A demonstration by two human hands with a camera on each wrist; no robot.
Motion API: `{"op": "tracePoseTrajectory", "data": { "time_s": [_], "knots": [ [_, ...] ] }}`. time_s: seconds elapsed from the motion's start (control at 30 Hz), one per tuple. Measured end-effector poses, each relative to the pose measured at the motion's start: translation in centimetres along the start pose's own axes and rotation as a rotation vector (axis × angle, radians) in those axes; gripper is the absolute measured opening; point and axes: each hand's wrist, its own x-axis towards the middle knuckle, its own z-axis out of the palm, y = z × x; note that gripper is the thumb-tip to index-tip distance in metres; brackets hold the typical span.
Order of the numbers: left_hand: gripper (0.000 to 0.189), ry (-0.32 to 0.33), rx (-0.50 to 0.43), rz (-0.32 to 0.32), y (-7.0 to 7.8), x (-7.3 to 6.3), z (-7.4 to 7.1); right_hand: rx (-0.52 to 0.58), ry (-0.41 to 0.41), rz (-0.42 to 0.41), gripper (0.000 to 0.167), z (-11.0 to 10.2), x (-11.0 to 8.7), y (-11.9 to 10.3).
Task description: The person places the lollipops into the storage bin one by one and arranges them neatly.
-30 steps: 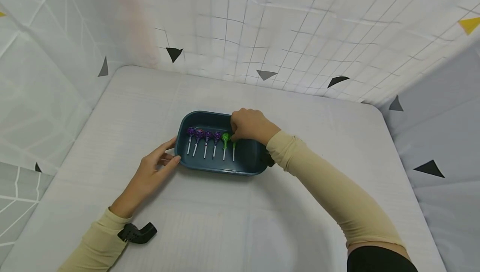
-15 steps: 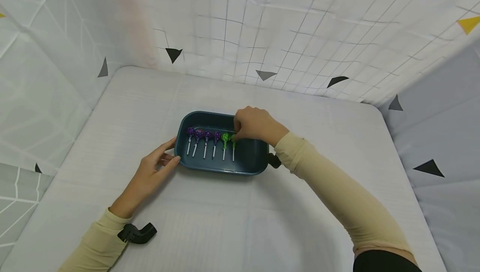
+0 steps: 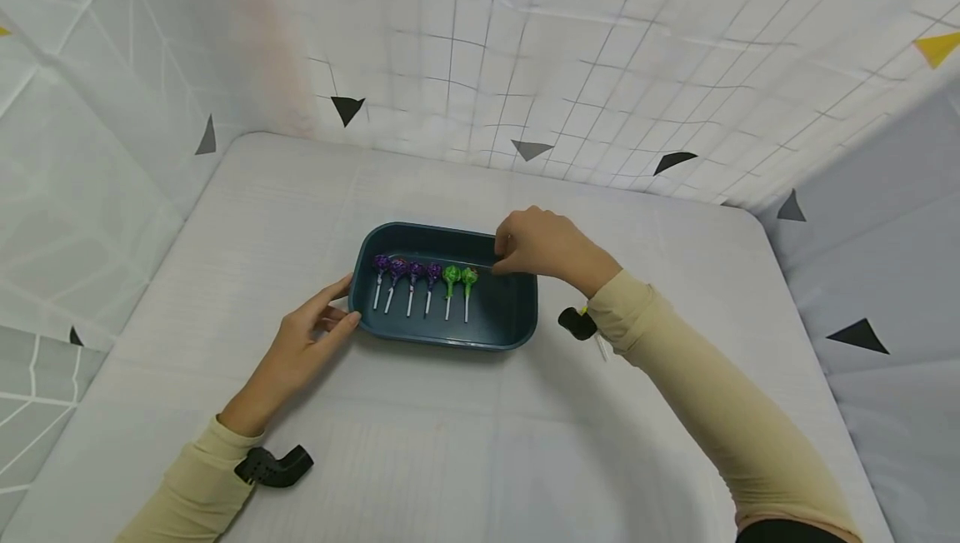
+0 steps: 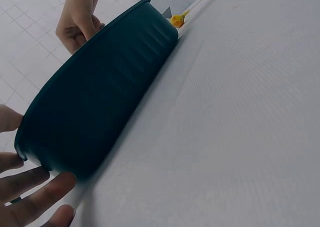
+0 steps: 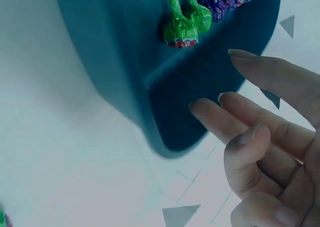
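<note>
A dark teal tray (image 3: 487,335) holds a row of wrapped lollipops: several purple ones (image 3: 416,270) at the left and two green ones (image 3: 451,274) beside them, sticks toward the person. My left hand (image 3: 307,343) touches the tray's left end; in the left wrist view its fingers (image 4: 50,194) spread along the rim and wall. My right hand (image 3: 551,247) hovers over the tray's right end, holding nothing. The right wrist view shows its fingers (image 5: 215,119) parted and apart from the green lollipops (image 5: 181,29).
A yellow lollipop (image 4: 177,20) lies on the white table (image 3: 450,443) beyond the tray's right end; the right wrist partly hides it in the head view. At the right wrist view's lower left corner a wrapped tip (image 5: 4,219) shows. Patterned white sheets (image 3: 570,43) surround the table.
My right hand has withdrawn rightward from the rightmost green lollipop, now fully visible in the row. The yellow lollipop's stick has come into view by the wrist. My left hand has stayed put.
</note>
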Motion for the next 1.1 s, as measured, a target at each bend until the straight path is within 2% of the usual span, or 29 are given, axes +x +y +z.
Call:
{"op": "tracePoseTrajectory", "data": {
  "time_s": [0.33, 0.53, 1.1],
  "knots": [
    [0.056, 0.007, -0.002, 0.009, 0.0, 0.0, 0.0, 0.052, 0.071, -0.014, 0.022, -0.8, -2.9, 2.1],
    [0.056, 0.006, -0.003, 0.001, 0.1, 0.0, 0.0, 0.074, 0.097, -0.01, 0.023, -1.1, -4.3, 3.8],
    [0.056, 0.001, 0.002, -0.012, 0.5, -0.1, -0.1, 0.008, 0.135, 0.036, 0.02, 0.3, -6.4, 8.5]
  ]
}}
